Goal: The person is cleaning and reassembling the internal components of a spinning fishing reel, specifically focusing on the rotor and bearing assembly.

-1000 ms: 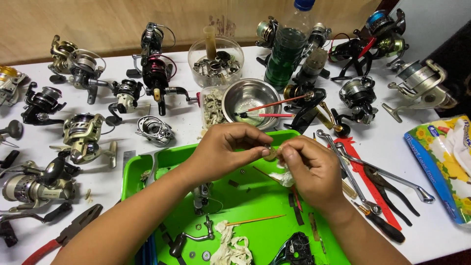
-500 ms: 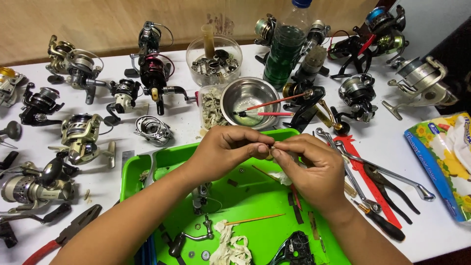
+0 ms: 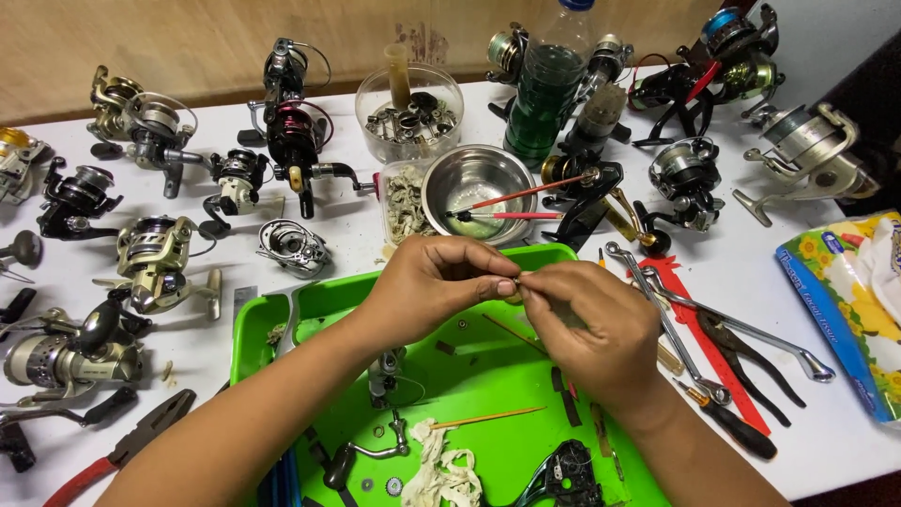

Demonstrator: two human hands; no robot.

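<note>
My left hand (image 3: 427, 286) and my right hand (image 3: 591, 324) meet fingertip to fingertip above a bright green tray (image 3: 469, 376). Between the thumbs and forefingers they pinch a small metal part (image 3: 518, 284), mostly hidden by the fingers. In the tray under the hands lie a crank handle (image 3: 361, 455), a crumpled rag (image 3: 441, 469), thin wooden sticks (image 3: 488, 416), small washers and a black reel piece (image 3: 563, 474).
Many fishing reels (image 3: 155, 253) crowd the white table's left and back. A steel bowl (image 3: 474, 183) with red brushes, a clear tub of parts (image 3: 408, 108) and a green bottle (image 3: 540, 94) stand behind the tray. Wrenches (image 3: 657, 300), pliers and a screwdriver lie right; a tissue pack (image 3: 845, 300) far right.
My hands have drawn closer together and settled over the tray's back edge, fingertips now touching around the small part. Nothing else on the table has moved.
</note>
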